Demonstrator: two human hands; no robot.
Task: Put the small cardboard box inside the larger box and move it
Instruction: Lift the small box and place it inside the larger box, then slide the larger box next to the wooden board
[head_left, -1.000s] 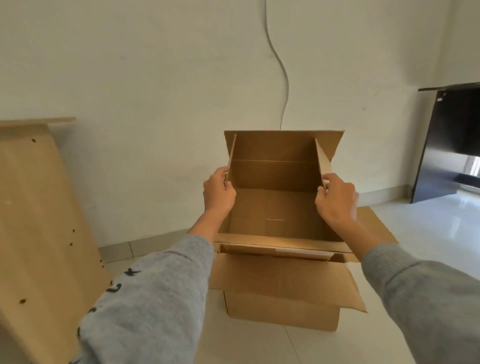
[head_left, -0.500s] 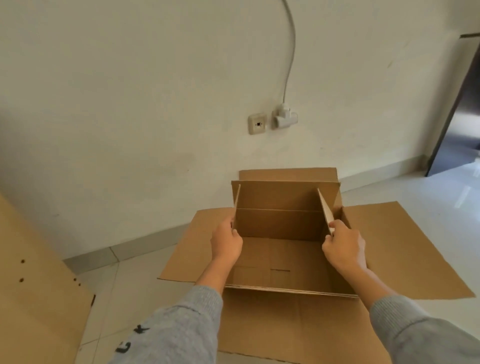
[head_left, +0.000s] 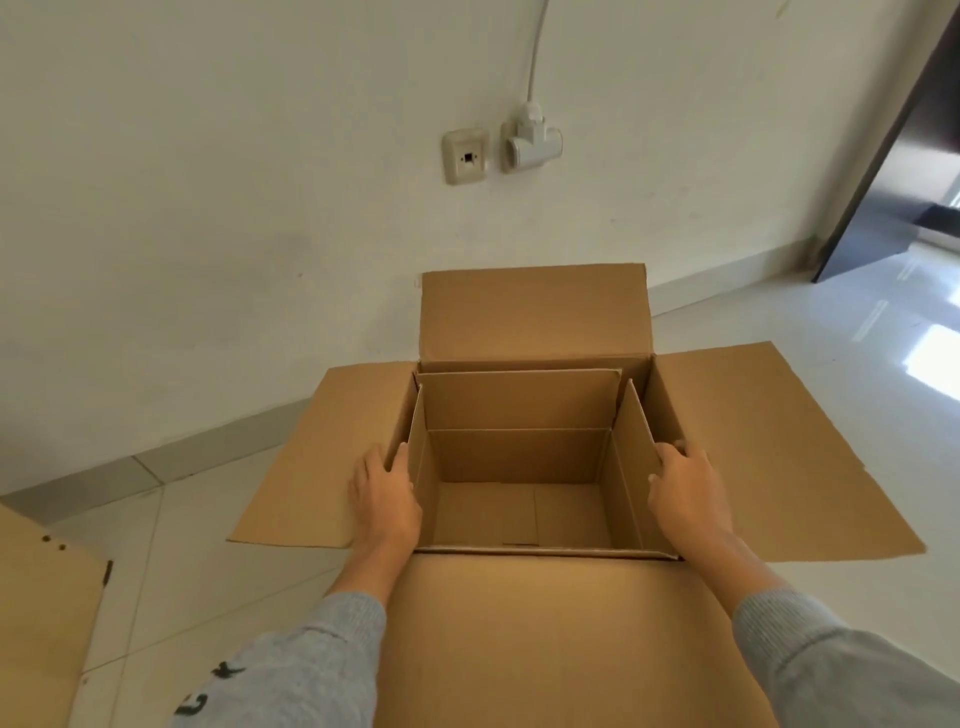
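The small cardboard box (head_left: 519, 467) sits down inside the larger box (head_left: 571, 649), open side up, pushed toward the far-left corner with a gap along its 3 o'clock side. My left hand (head_left: 384, 499) rests against its 9 o'clock flap, fingers laid along the cardboard and the thumb hooked over the edge, so that grip is closed lightly on the flap. My right hand (head_left: 685, 493) presses on the 3 o'clock flap with fingers curled over its top edge; it looks like a pinch, though the fingertips are hidden behind the cardboard. The larger box stands on the tiled floor (head_left: 166, 587) with all four flaps spread out. At 12 o'clock the wall (head_left: 208, 208) carries a socket plate (head_left: 466, 157) and a white plug adapter (head_left: 532, 143).
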